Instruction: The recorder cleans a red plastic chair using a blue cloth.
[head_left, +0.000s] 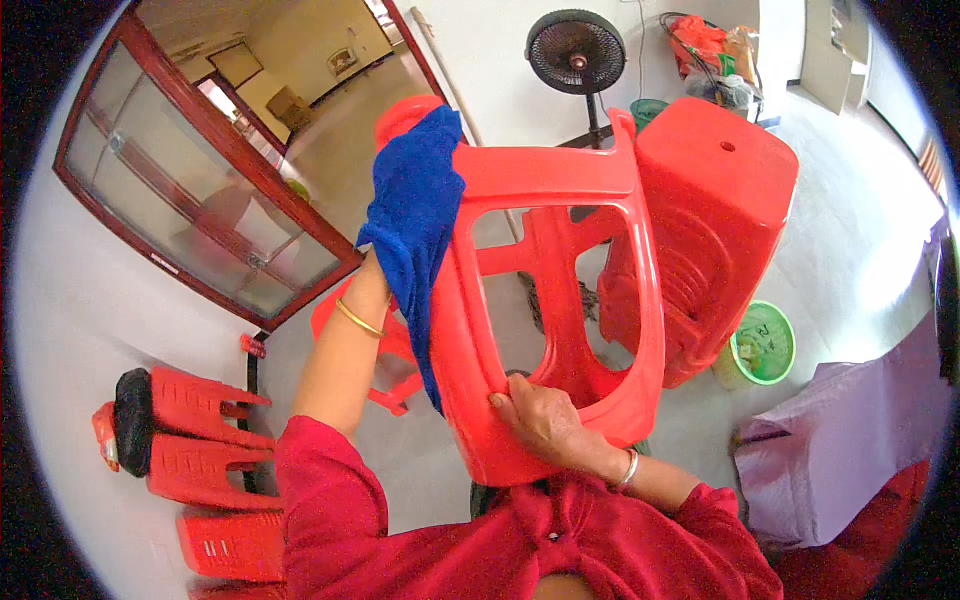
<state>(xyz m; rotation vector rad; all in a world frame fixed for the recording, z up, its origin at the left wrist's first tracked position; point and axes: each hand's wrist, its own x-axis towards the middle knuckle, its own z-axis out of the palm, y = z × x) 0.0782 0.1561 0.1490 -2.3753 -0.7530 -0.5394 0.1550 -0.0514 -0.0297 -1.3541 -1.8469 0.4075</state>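
A red plastic stool (551, 174) is held tilted before me, its openwork side towards me and its legs pointing away. My right hand (544, 416) grips its near left edge, thumb on the outer face and fingers through the opening. A blue cloth (416, 176) covers my left hand and lies against the stool's upper left leg, one end hanging down the side. Of that arm, only the wrist (375, 276) and forearm with a gold-coloured bracelet show; the fingers are hidden. Another red plastic stool (712, 180) stands just beyond, on the right.
A black fan (576, 52) stands at the back wall. A green basket (765, 341) sits on the floor at right, near a purple-covered piece of furniture (817, 450). Several red stools (210, 469) line the left wall, below a red-framed glass door (187, 180). Bags (697, 45) lie at back right.
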